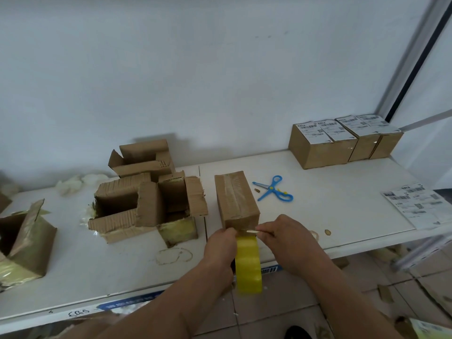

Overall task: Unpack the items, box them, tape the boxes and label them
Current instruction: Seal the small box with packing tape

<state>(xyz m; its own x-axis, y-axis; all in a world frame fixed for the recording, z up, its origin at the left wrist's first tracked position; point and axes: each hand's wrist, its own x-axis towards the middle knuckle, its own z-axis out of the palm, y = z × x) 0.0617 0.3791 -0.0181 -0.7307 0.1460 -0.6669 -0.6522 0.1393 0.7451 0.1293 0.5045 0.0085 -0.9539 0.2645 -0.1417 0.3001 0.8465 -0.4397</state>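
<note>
Head view
Taped box: a closed cardboard box (236, 199) is sitting on the white table (342, 206) near its front edge, with clear tape running lengthwise over its top seam and down its near end.
Tape roll: a yellow tape roll (248, 264) is hanging just below the box's near end, partly over the table edge, its strip reaching up to the box.
Left hand: the left hand (221, 248) is curling round the roll from the left side, fingertips meeting the tape strip at the bottom of the box's near face.
Right hand: the right hand (285, 234) is pinching a thin pale stick-like tool (254, 231) between thumb and fingers, the tip lying against the tape strip just beside the left fingertips; what the tool is cannot be told.
Scissors: blue scissors (272, 188) are lying open on the table just right of the taped box.
Open boxes: several empty, torn cardboard boxes (146, 204) are standing clustered left of the taped box; another open box (24, 243) is sitting at the far left.
Finished boxes: a row of labelled boxes (342, 140) is standing at the back right against the wall.
Label sheet: a sheet of shipping labels (415, 206) is lying at the table's right edge.
</note>
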